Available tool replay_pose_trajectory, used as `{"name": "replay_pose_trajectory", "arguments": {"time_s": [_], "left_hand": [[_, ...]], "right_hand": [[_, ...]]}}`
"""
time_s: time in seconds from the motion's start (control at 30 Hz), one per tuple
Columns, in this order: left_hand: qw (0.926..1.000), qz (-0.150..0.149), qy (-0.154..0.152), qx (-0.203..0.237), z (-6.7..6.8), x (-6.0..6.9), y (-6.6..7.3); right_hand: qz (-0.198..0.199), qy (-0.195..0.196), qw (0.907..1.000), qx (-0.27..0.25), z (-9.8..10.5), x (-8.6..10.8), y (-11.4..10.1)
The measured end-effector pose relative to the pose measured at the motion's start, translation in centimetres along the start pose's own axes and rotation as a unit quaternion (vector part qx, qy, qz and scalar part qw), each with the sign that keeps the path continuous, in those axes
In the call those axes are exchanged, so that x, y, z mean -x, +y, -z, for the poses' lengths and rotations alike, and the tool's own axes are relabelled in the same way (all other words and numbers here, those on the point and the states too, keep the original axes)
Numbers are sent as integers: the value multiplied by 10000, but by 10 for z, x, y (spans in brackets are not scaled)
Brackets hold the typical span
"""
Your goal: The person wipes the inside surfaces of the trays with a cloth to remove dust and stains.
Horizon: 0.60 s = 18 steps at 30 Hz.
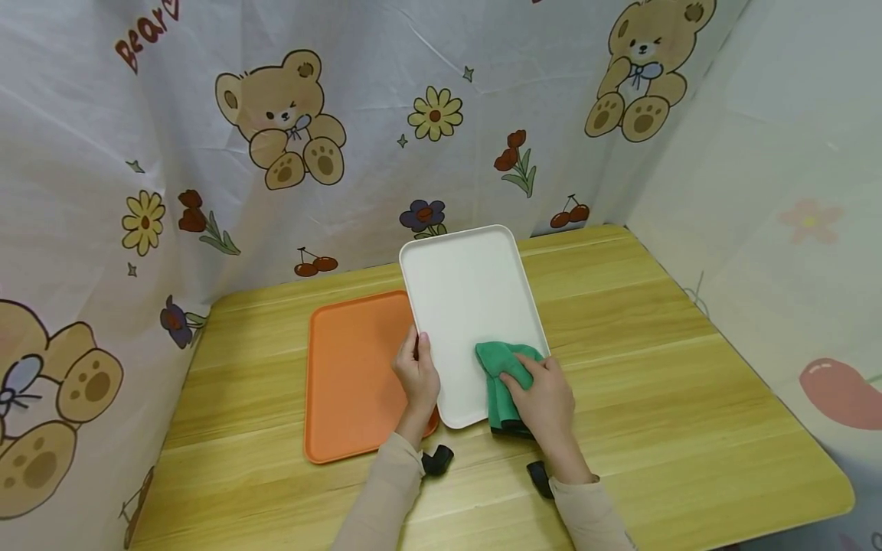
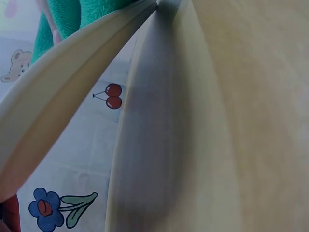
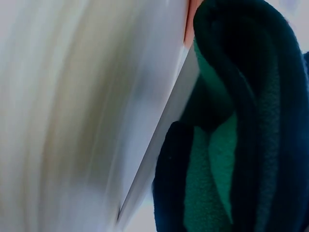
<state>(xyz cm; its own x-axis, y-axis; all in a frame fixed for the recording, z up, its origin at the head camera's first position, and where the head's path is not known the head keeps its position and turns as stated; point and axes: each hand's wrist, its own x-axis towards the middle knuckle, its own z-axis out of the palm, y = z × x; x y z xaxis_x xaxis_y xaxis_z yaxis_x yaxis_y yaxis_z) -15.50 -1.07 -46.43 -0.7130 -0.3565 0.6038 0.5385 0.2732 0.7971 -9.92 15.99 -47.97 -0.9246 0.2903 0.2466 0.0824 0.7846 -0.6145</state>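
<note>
A white tray (image 1: 462, 306) is held tilted up off the table by my left hand (image 1: 419, 376), thumb on its face at the left edge. My right hand (image 1: 546, 398) grips a folded green cloth (image 1: 498, 367) with a dark edge and presses it on the tray's lower right part. In the left wrist view the tray's rim (image 2: 72, 77) crosses at the upper left, with the green cloth (image 2: 72, 17) above it. The cloth's dark-edged folds (image 3: 222, 179) fill the right side of the right wrist view.
An orange tray (image 1: 354, 375) lies flat on the wooden table (image 1: 641, 367), left of the white tray and partly behind it. A patterned cloth (image 1: 372, 69) hangs behind the table and at its left. A pale wall (image 1: 779, 153) stands at the right.
</note>
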Motion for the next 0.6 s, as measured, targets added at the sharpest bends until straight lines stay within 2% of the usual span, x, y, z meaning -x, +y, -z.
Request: {"name": "replay_pose_trajectory", "arguments": {"time_s": [0.37, 0.6], "left_hand": [[10000, 21, 41, 33, 0, 1, -2], [10000, 3, 54, 40, 1, 1, -4]], "right_hand": [[537, 23, 9985, 51, -8, 17, -21], [1173, 115, 9930, 70, -14, 30, -31]]}}
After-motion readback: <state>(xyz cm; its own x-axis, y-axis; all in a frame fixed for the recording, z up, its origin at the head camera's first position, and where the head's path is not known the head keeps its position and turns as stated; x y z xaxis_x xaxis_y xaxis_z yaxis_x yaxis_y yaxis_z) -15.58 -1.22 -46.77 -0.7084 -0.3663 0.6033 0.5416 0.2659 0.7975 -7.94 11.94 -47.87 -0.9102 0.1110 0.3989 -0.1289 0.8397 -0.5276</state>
